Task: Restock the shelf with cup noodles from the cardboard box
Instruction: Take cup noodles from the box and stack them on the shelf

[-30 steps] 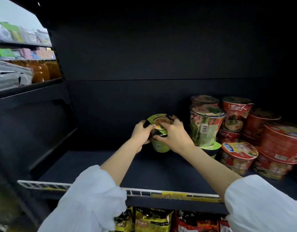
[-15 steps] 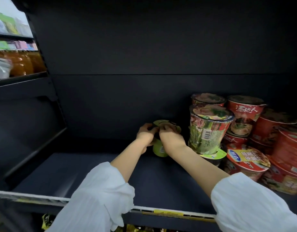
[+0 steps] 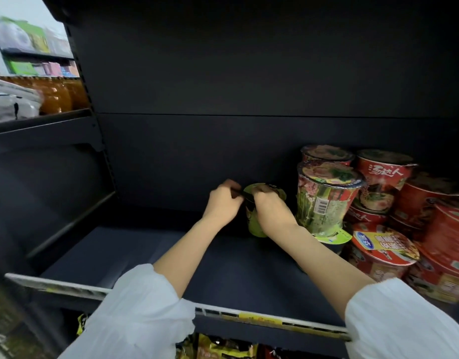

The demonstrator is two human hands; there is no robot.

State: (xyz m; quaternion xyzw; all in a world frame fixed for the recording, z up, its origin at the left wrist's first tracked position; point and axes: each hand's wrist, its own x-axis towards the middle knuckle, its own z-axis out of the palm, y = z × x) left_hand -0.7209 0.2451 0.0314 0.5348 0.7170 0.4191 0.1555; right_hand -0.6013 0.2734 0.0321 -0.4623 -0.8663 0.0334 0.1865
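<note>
Deep on the dark shelf point(image 3: 223, 275), green cup noodle point(image 3: 255, 224) now sits lower than a second ago, apparently down on the board just beside stacked cups point(image 3: 326, 200); left hand point(image 3: 222, 203) and right hand point(image 3: 271, 211) both curl round it; release looks next; cardboard box unseen.

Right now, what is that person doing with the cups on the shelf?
A person in white sleeves is restocking noodles. Both hands are on one green cup standing near the back of the dark shelf: the left hand touches its left side near the lid and the right hand grips it from the front. It sits just left of the stacked cups and the red bowls filling the right side. The left part of the shelf has no cups yet.
</note>
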